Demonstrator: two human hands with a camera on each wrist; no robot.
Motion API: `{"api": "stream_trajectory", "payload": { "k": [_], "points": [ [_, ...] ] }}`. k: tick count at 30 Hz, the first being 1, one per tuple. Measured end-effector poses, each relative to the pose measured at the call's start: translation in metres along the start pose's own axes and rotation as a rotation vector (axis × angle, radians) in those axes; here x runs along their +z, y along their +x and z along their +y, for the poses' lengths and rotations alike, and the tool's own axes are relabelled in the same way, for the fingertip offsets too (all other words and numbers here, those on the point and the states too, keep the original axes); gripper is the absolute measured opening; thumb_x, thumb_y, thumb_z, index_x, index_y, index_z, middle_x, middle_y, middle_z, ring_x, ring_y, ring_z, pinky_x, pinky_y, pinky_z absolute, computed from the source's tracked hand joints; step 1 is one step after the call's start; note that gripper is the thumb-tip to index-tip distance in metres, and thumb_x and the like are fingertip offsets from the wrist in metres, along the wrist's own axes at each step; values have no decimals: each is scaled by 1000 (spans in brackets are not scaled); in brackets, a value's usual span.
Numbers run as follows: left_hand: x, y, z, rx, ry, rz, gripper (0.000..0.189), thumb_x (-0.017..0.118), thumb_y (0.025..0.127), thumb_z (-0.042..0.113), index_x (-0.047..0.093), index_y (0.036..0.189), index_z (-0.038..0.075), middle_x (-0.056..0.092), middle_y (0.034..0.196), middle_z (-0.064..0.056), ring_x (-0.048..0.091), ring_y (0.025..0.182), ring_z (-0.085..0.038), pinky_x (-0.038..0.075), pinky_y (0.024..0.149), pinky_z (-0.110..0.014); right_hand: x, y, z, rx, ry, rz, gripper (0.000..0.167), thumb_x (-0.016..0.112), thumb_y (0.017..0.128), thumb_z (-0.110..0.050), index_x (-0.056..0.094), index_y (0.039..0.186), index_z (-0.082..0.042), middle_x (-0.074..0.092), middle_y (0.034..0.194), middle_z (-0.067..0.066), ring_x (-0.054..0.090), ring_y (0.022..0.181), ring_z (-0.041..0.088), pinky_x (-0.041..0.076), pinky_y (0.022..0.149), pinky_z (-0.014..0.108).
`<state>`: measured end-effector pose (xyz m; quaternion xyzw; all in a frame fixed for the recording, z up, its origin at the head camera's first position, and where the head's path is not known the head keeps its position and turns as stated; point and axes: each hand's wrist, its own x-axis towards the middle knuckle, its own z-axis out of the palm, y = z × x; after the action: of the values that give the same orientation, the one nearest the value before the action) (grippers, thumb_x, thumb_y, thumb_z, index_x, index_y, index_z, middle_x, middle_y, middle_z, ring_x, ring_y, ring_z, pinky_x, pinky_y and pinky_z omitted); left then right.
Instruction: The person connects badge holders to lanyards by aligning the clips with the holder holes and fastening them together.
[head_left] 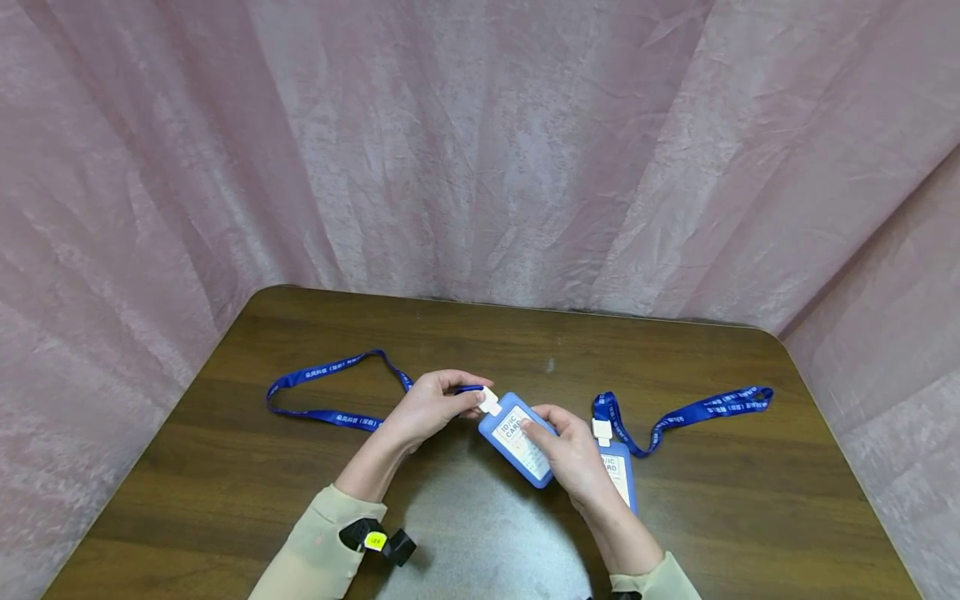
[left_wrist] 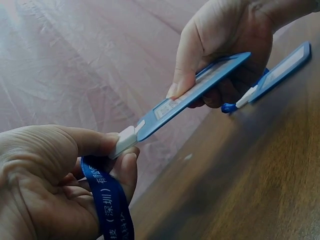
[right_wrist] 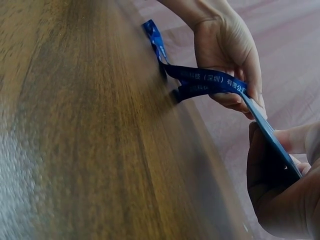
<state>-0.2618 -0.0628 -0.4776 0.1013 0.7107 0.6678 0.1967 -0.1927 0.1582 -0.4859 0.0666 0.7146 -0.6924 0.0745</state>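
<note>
My left hand point(head_left: 429, 408) pinches the white clip point(head_left: 490, 401) of a blue badge holder point(head_left: 517, 439) between thumb and fingers. The blue lanyard point(head_left: 330, 416) on that clip runs past the palm and lies looped on the table to the left. My right hand point(head_left: 572, 450) grips the holder's right side, thumb on the printed front and fingers behind. Clip and holder are joined, and both hang above the tabletop, tilted. White lettering shows on the strap point(left_wrist: 106, 200) in the left wrist view.
A second blue badge holder point(head_left: 617, 471) lies on the wooden table point(head_left: 750, 500), partly hidden by my right hand. Its blue lanyard point(head_left: 697, 414) stretches to the right. Pink curtains point(head_left: 480, 150) hang behind the table's back edge. A black wrist strap point(head_left: 360, 533) sits on the left sleeve.
</note>
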Motion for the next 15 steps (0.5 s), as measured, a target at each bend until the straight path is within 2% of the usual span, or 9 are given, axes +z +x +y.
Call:
{"api": "stream_trajectory", "payload": {
  "k": [7,15],
  "points": [
    [-1,-1,2,-13,-1,-3,31,68,98,7,67,125,-9,70,116,-15,68,93,-18,57,89,-47,1,1,1,-1,-8,0,15,68,98,-10,71,106,2,69,82,7,63,66,14,50,55,24],
    [-2,0,1,-11,-3,-8,31,68,99,8,67,125,-9,70,117,-15,67,93,-17,58,87,-42,1,1,1,-4,0,-5,16,67,98,-9,70,107,3,69,83,8,63,66,14,51,54,24]
  ]
}}
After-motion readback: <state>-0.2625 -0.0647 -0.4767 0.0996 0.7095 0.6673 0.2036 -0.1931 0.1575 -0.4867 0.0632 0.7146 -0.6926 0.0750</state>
